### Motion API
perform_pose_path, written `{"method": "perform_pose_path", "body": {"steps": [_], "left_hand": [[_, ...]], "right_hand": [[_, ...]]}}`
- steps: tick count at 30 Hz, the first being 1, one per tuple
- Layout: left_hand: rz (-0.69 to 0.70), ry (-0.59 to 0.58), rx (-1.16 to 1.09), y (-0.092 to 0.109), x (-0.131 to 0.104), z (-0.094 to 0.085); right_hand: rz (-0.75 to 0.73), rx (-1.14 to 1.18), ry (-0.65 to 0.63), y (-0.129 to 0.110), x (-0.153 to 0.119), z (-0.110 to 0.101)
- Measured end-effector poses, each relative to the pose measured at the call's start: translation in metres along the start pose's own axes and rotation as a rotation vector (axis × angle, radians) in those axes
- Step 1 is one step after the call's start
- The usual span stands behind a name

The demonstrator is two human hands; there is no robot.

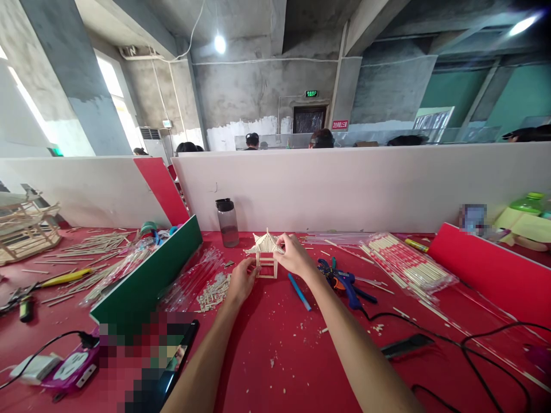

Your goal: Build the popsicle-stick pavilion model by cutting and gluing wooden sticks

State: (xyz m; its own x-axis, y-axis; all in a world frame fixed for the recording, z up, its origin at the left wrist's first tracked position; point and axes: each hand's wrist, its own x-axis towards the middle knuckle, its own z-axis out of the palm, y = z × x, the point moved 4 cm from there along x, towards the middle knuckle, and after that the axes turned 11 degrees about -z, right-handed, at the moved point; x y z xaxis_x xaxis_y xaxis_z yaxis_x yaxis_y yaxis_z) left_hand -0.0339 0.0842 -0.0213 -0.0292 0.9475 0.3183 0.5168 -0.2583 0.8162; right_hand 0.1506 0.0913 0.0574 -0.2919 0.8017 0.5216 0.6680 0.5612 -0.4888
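Note:
A small model pavilion (267,245) of pale wooden sticks stands upright on the red tabletop, with a peaked, ribbed roof on a post frame. My left hand (243,277) is closed with its fingertips at the frame's left posts. At the roof's right edge, the fingers of my right hand (295,253) pinch the model; they hide part of that corner. A blue stick (299,291) lies beneath my right wrist. Left of my left hand is a pile of short cut stick pieces (214,291).
A blue glue gun (348,284) with a trailing black cable lies on the right, near bagged chopsticks (407,261). A dark bottle (227,222) stands behind at left. Green (150,275) and red (495,269) boards flank the workspace. A phone-like device (186,338) borders my left forearm.

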Motion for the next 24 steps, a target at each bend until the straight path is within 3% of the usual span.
{"method": "perform_pose_path", "body": {"steps": [4,8,11,15,19,24], "left_hand": [[-0.001,0.058,0.132,-0.002,0.002,-0.002],[-0.012,0.088,0.358,0.002,-0.003,-0.015],[0.061,-0.052,0.450,0.011,-0.010,-0.016],[0.146,-0.220,0.563,0.021,-0.016,0.000],[0.097,-0.245,0.678,0.025,-0.015,0.013],[0.063,-0.246,0.697,0.023,-0.013,0.017]], "right_hand": [[0.023,-0.011,-0.026,-0.003,-0.001,0.001],[-0.011,-0.021,0.002,-0.008,-0.001,0.003],[-0.033,-0.026,0.015,-0.011,0.000,0.004],[-0.011,-0.012,0.010,-0.012,0.000,0.003],[-0.009,0.006,0.008,-0.011,0.000,0.001],[-0.005,-0.015,0.033,-0.010,0.000,0.002]]}}
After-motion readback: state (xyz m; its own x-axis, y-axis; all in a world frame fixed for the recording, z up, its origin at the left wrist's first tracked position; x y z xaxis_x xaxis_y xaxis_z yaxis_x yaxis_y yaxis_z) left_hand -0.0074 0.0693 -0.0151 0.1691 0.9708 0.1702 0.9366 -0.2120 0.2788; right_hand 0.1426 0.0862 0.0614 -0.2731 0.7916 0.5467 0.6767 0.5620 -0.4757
